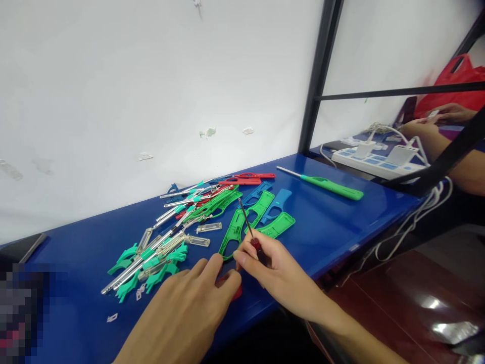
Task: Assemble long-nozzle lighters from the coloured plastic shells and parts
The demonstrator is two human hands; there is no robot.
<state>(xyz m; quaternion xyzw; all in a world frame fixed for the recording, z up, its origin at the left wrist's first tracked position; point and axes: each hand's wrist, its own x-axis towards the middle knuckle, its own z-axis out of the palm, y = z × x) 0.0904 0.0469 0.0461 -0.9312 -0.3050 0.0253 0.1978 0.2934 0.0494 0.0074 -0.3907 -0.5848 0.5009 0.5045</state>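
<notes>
A screwdriver (256, 243) with a dark red handle is held in my right hand (278, 268), its thin shaft slanting up and away. My left hand (193, 298) is closed on a red plastic piece (237, 292), mostly hidden under the fingers. Right thumb and fingertips are close to that piece; whether they touch it I cannot tell. Just beyond my hands lie green lighter handle shells (234, 227) and a blue handle shell (278, 205). To the left sit teal triggers (127, 285), metal lighter tubes (125, 275) and clear fuel tanks (199, 241).
A whole green long-neck lighter (331, 187) lies at the right of the blue table (322, 227). Red shells (246, 179) rest near the wall. Beyond a black metal frame (316, 76) are a power strip (379, 162), white cables and another person's hands (435, 119).
</notes>
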